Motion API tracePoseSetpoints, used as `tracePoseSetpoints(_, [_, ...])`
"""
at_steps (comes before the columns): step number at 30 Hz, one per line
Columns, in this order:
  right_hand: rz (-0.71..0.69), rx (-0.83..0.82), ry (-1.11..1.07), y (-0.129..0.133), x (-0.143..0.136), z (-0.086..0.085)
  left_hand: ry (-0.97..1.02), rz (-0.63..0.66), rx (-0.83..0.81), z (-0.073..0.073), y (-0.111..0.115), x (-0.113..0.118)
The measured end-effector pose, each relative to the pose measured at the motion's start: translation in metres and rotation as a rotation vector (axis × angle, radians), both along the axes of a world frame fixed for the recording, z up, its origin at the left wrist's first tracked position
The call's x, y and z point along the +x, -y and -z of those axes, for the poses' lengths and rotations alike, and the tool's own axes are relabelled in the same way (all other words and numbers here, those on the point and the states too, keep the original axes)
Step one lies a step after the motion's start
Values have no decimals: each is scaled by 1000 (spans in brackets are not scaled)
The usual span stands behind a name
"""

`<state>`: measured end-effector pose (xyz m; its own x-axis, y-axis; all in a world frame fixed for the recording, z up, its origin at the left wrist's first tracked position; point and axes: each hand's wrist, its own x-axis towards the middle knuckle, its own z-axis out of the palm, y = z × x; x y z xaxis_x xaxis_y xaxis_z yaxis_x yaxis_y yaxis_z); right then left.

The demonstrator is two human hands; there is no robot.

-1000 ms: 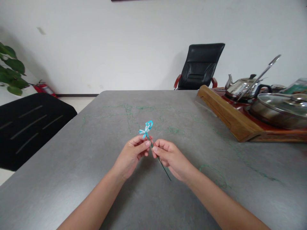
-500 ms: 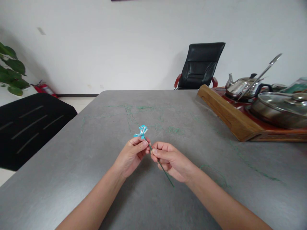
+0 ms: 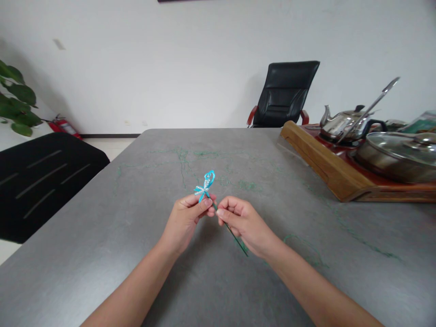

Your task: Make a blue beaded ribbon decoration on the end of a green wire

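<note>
A blue and silvery looped flower (image 3: 205, 185) tops a thin dark green stem (image 3: 237, 241) that slants down to the right. My left hand (image 3: 190, 218) pinches the stem just below the flower, thumb on top. Close beside it, my right hand (image 3: 243, 222) grips the same stem lower down between thumb and fingers. The stem's lower end sticks out below my right hand, with some green thread near it. Both hands are above the grey table (image 3: 102, 254).
Green thread scraps (image 3: 250, 185) lie scattered over the table. At the right, a wooden tray (image 3: 327, 168) carries a metal kettle (image 3: 345, 123) and a lidded pan (image 3: 398, 159). A black chair (image 3: 288, 93) stands behind the table, another black chair (image 3: 44, 181) at the left.
The flower has turned and now shows a taller loop pointing up and right. The stem's lower end has risen slightly. Both hands keep their hold, nearly in place.
</note>
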<state>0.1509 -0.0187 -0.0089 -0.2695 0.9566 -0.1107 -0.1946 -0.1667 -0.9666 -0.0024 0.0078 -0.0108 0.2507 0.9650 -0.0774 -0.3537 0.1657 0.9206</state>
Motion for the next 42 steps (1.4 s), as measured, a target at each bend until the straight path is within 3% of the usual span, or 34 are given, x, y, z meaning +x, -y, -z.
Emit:
tracePoseSetpoints(19, [48, 33, 35, -1, -1, 6, -13, -35, -2, 1, 1, 2])
tracePoseSetpoints(26, [56, -10, -47, 1, -5, 6, -63, -51, 16, 3, 1, 1])
tracePoseSetpoints(34, [40, -33, -96, 1, -4, 7, -136, 27, 69, 0, 1, 2])
tracePoseSetpoints(36, [58, -27, -72, 0, -2, 8, -190, -31, 130, 0, 2, 2])
tracePoseSetpoints(38, [82, -18, -40, -2, -1, 9, -318, -175, 274, 1, 4, 1])
tracePoseSetpoints(40, [101, -18, -4, -3, 1, 9, -516, -316, 526, 2, 6, -2])
tracePoseSetpoints(42, [112, -26, 30, -5, 2, 9, -718, -380, 838, 4, 7, -6])
